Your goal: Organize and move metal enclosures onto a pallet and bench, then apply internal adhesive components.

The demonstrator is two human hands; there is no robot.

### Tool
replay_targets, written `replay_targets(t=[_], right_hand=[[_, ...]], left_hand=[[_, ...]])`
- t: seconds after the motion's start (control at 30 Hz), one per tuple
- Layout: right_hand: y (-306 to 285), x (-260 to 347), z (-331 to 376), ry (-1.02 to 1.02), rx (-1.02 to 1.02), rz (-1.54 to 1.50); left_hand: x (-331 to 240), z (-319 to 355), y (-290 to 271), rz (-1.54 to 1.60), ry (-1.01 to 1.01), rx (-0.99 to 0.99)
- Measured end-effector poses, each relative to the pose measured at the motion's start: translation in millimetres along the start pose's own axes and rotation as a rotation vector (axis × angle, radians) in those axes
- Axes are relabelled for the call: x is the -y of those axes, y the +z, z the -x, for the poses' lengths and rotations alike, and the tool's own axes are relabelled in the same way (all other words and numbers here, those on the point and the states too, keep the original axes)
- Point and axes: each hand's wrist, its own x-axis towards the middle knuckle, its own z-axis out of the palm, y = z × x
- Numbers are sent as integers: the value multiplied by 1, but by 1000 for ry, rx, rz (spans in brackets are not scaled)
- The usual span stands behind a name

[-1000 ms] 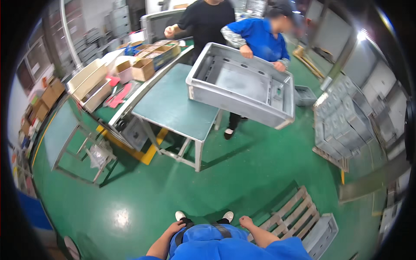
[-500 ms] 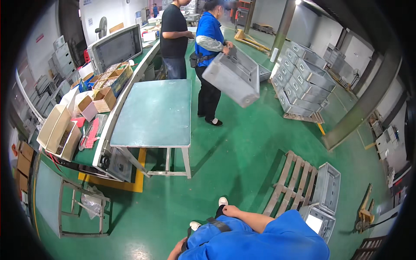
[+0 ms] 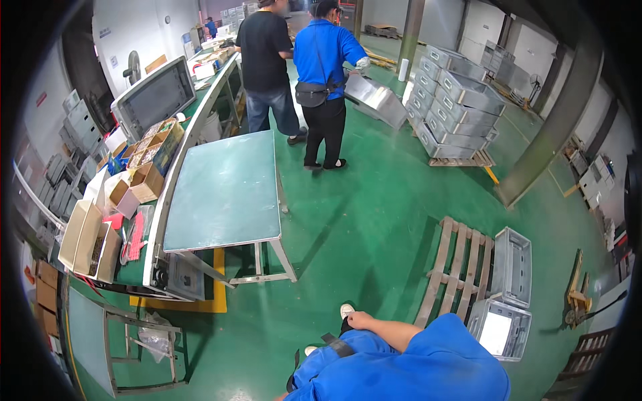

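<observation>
Grey crates lie on the floor beside the wooden pallet, untouched; the right hand rests empty on the thigh, left hand unseen.

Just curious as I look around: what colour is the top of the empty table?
Pale teal green, table, seen best in the head view.

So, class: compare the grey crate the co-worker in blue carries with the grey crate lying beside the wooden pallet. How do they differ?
The carried crate is off the floor, tilted; the crate by the pallet lies flat on the green floor, open side up. One is gripped by a person; the other is untouched. Both are grey, rectangular plastic bins.
</observation>
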Motion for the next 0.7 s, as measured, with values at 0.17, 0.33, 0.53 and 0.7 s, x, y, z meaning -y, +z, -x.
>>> replay_targets(t=[0.17, 0.33, 0.53, 0.7], right_hand=[[-1, -16, -14, -1, -39, -56], [-11, -32, -13, 47, -38, -69], [-25, -33, -12, 50, -30, -97], [-35, -34, -7, 71, -23, -71]], left_hand=[[-119, 35, -80, 11, 340, -291], [-288, 96, -127, -6, 1042, -574], [-378, 105, -128, 289, 2073, 113], [-376, 100, -140, 368, 2110, 423]])
